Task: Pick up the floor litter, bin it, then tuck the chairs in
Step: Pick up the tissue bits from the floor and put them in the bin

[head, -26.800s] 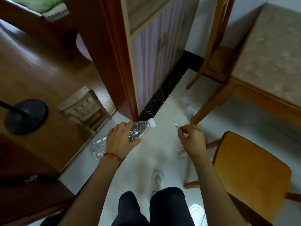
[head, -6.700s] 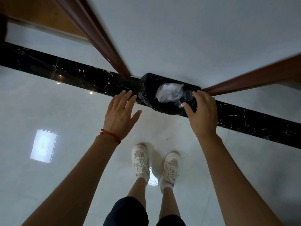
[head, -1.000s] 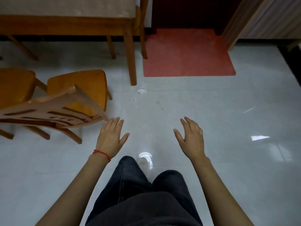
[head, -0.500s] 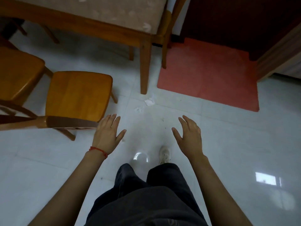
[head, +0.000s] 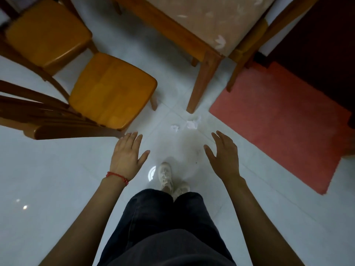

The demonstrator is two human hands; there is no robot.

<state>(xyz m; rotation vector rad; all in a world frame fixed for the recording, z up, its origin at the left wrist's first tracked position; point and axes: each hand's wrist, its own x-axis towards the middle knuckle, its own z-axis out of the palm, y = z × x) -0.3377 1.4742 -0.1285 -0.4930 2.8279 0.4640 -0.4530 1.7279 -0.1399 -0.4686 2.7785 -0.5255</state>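
Litter: two paper scraps [head: 175, 127] [head: 192, 124] lay on floor [head: 48, 179], just ahead of hands, near desk leg [head: 203, 81], beside mat [head: 278, 120]. Chair [head: 111, 89] stood left, pulled out. Left hand [head: 127, 156] spread, empty; right hand [head: 223, 158] spread, empty. Advice: crouch, pinch small scrap with left grip, larger with right; crumple so nothing drops.

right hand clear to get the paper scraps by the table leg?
Probably yes. The right hand is open and holds nothing, the paper scraps lie on bare floor ahead of it, and the table leg stands beyond them; the person must bend down.
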